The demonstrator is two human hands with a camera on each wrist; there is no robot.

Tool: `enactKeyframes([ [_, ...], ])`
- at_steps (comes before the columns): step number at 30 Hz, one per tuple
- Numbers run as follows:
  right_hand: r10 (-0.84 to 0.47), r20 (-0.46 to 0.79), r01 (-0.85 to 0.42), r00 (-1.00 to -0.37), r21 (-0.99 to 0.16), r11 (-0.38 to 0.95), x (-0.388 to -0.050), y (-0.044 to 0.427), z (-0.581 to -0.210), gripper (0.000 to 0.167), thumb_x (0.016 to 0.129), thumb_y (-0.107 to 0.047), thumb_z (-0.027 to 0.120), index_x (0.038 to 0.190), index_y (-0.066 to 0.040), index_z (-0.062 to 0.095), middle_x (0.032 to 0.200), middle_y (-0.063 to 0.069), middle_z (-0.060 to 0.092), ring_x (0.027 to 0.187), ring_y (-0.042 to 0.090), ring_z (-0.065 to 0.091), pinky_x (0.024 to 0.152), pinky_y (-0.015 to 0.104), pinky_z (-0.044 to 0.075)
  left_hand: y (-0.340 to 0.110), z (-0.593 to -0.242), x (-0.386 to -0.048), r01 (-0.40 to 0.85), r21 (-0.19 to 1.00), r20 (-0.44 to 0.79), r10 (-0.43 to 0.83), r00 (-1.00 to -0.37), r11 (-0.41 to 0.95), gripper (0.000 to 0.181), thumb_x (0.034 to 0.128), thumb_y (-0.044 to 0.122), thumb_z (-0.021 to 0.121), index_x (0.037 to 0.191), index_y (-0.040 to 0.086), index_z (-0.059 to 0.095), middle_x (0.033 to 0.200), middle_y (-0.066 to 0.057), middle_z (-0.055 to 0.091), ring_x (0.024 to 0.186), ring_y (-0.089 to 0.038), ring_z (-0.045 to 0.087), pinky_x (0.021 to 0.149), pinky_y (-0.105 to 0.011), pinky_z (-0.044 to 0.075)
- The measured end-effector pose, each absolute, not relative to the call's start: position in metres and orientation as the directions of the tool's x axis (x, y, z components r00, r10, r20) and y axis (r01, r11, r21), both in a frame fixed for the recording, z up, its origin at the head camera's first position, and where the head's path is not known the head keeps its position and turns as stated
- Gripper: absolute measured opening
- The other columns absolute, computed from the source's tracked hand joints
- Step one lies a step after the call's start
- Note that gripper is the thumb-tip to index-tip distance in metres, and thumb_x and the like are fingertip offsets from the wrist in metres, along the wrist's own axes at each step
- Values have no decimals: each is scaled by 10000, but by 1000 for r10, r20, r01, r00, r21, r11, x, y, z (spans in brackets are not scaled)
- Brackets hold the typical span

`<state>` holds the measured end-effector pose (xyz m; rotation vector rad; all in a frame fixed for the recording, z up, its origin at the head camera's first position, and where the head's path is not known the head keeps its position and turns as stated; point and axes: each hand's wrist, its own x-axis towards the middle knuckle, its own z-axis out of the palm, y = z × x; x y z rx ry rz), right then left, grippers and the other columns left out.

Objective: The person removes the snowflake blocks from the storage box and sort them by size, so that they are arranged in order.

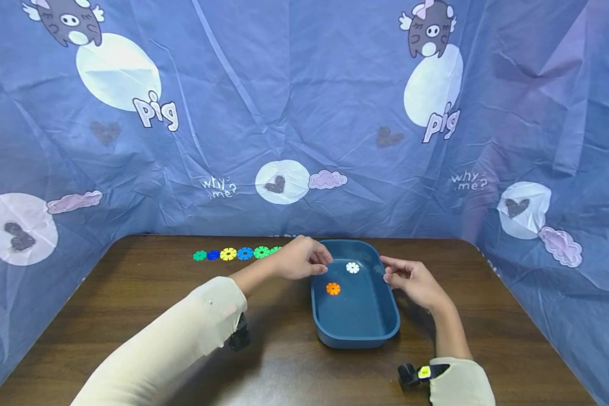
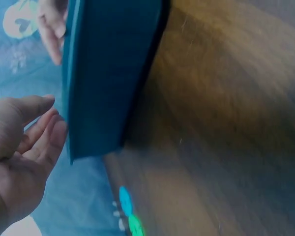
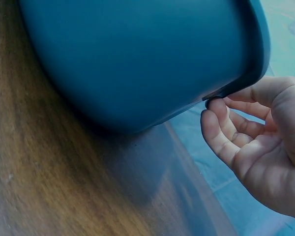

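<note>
A blue plastic tray (image 1: pixel 355 341) with a raised rim stands on the table. Inside it lie an orange notched disc (image 1: pixel 333 288) and a white notched disc (image 1: pixel 352 268). My left hand (image 1: pixel 299 258) is at the tray's far left rim, its fingers loosely bent, with a gap between thumb and fingers in the left wrist view; no disc shows in it. On the other side, my right hand (image 1: pixel 416 282) pinches the tray's right rim near the far end. In the right wrist view, one digit of that hand passes behind the rim and is partly hidden.
Left of the tray, a row of green, blue and yellow notched discs (image 1: pixel 228 254) lies near the far edge of the brown wooden table (image 1: pixel 147 304); my left hand covers the row's right end. Behind the table hangs a blue printed cloth (image 1: pixel 294 129).
</note>
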<state>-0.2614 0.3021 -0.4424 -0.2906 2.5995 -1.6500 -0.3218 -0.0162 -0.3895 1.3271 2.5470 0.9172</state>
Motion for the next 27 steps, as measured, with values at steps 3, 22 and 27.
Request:
enactKeyframes([
  [3,-184,61,-133,-981,-900,415,-261,303,-443,449,992,-9,625,1427,67,543,1082,212,679,925,121,657,809,364,610,-2,-393,-319,739,537,146,818,-556,407,156,926,36,743,1081,30,754,972,-62,766,874,-112,711,802,-189,559],
  [22,-195,71,-148,-978,-897,417,-262,301,-441,434,999,-5,605,1418,88,541,1093,220,695,919,105,654,801,366,610,44,-401,-321,741,451,-165,862,-478,497,318,859,26,820,1167,66,753,1072,-82,742,844,-58,672,735,-146,538],
  [27,-194,68,-145,-979,-897,417,-262,303,-443,428,1002,0,591,1419,82,543,1078,219,691,920,115,657,800,352,610,46,-400,-329,709,441,-217,832,-511,550,354,814,-3,850,1146,77,759,1065,-79,738,931,-107,659,745,-160,536],
])
